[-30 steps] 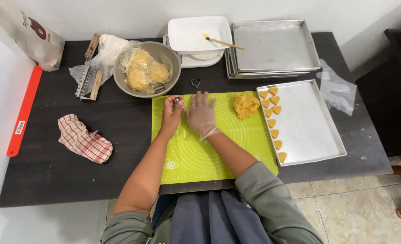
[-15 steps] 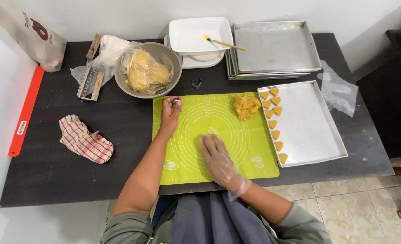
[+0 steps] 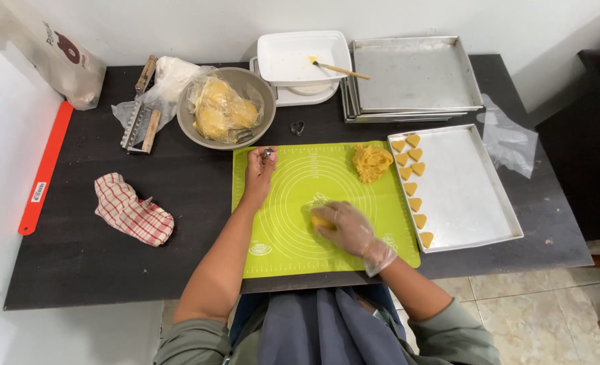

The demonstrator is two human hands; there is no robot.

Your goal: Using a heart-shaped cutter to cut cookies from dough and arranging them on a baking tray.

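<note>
Two hands are busy on our green mat [image 3: 293, 236], which lies on the dark surface [image 3: 83, 263]. Our right hand [image 3: 344, 228], in a thin clear glove, cups a small lump of yellow dough [image 3: 320, 221] near the middle of the mat. Our left hand [image 3: 259, 172] rests at the far left corner of the mat and pinches a little metal cutter [image 3: 268, 153].

We think we are shaping a lump of dough into a cookie. Our guess is that the next move needs the dough pressed flat, with the cutter set straight on it.

On the right, the tray [image 3: 476, 203] holds seven heart cookies [image 3: 411, 186] in a row along its left edge (the rest of it is bare). A heap of crumbly dough [image 3: 371, 162] sits on the mat just beside the tray. Far left of that, the grey bowl [image 3: 256, 84] holds more dough in a clear bag [image 3: 222, 111]. The white dish [image 3: 293, 57] has a brush [image 3: 337, 68] in it. More trays [image 3: 415, 71] are stacked far right.
</note>
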